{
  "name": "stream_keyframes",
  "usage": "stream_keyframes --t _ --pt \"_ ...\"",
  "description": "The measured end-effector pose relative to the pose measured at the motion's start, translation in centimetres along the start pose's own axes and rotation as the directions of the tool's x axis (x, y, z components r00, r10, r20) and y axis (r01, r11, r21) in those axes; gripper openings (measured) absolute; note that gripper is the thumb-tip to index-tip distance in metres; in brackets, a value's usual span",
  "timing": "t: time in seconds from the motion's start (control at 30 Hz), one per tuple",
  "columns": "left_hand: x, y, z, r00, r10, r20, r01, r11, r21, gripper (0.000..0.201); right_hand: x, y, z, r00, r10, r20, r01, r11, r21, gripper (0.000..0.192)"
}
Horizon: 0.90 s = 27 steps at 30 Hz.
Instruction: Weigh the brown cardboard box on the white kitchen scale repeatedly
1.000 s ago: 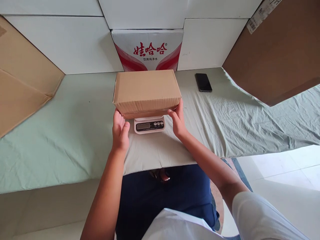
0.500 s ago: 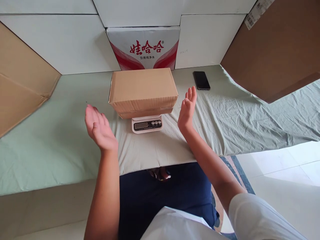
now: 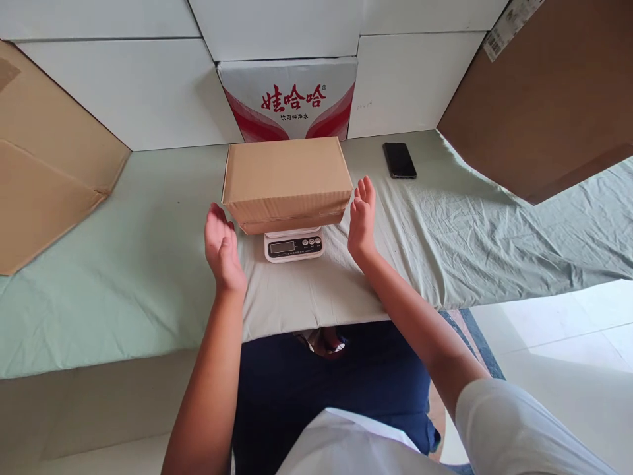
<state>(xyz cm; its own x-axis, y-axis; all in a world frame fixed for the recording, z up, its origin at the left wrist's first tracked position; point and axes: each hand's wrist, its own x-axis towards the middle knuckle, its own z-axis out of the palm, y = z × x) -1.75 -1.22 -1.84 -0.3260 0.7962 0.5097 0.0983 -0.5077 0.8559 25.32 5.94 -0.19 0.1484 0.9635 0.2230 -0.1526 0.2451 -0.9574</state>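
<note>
A closed brown cardboard box (image 3: 289, 171) rests on a small white digital scale (image 3: 295, 256), whose display and buttons stick out at the front. The box hides most of the scale's platform. My left hand (image 3: 224, 247) is just off the box's front left corner, fingers stretched and palm turned inward, holding nothing. On the other side, my right hand (image 3: 362, 216) stands beside the right front corner, its fingers straight and the palm facing the box. Whether its fingertips touch the cardboard I cannot tell.
A black phone (image 3: 399, 160) lies right of the box on the green cloth (image 3: 148, 264). Behind stands a white and red carton (image 3: 291, 99) against white panels. Large cardboard sheets rise at the left (image 3: 59, 165) and right (image 3: 539, 99).
My left hand has moved right, close to the box. My right hand has shifted slightly left toward it. The box and scale stay put on the cloth.
</note>
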Motion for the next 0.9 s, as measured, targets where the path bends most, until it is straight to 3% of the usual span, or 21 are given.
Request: stream_keyframes --t 0.27,0.53,0.9 --pt "0.4 -0.3 -0.2 0.999 -0.017 0.044 0.017 1.000 -0.001 0.074 -0.1 -0.3 0.1 0.999 0.014 0.039 -0.015 1.000 0.010 0.078" --pt "0.4 -0.6 -0.6 0.997 -0.078 0.002 0.078 0.997 0.004 0.078 0.5 0.8 -0.3 0.996 -0.003 0.088 0.007 0.999 -0.042 0.069" --pt "0.4 -0.7 -0.5 0.998 -0.043 0.045 0.041 0.998 0.056 0.075 0.1 -0.1 0.2 0.996 0.017 0.088 -0.016 1.000 -0.016 0.066"
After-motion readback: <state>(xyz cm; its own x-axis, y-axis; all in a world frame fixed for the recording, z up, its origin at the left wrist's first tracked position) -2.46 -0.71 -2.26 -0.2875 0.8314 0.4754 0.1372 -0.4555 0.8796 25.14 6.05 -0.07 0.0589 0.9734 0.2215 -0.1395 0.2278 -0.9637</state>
